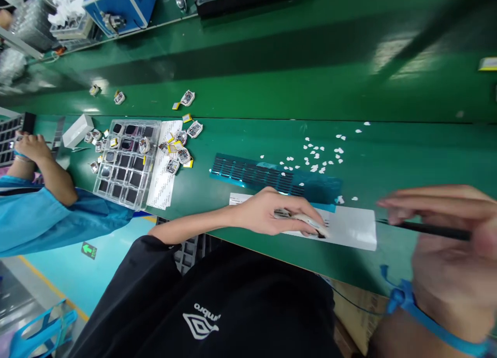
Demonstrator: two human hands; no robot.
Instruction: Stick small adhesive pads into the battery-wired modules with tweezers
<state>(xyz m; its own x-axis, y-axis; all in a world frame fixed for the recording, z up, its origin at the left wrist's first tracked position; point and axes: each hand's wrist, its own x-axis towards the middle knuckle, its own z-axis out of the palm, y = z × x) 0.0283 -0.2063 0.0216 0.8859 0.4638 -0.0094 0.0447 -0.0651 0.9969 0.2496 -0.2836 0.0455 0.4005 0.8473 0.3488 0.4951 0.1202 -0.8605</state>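
Observation:
My left hand (281, 211) is closed around a small white device housing (306, 224), held just above a white box (355, 227) at the table's front edge. The fingers hide much of the housing. To the right, my right hand (446, 228) is pinched on slim black tweezers (430, 230), whose tip points left toward the box's right end. This hand is blurred by motion. Beyond my left hand lies a blue film strip (252, 174) with rows of dark pieces. Small white sticker bits (316, 156) are scattered behind and beside it.
A clear tray (155, 163) of dark square screens stands to the left, near several open device housings (182, 153) with yellow-edged batteries on a printed paper sheet (163, 187). A co-worker's hand (33, 148) is at far left. A blue machine (120, 8) stands at the back.

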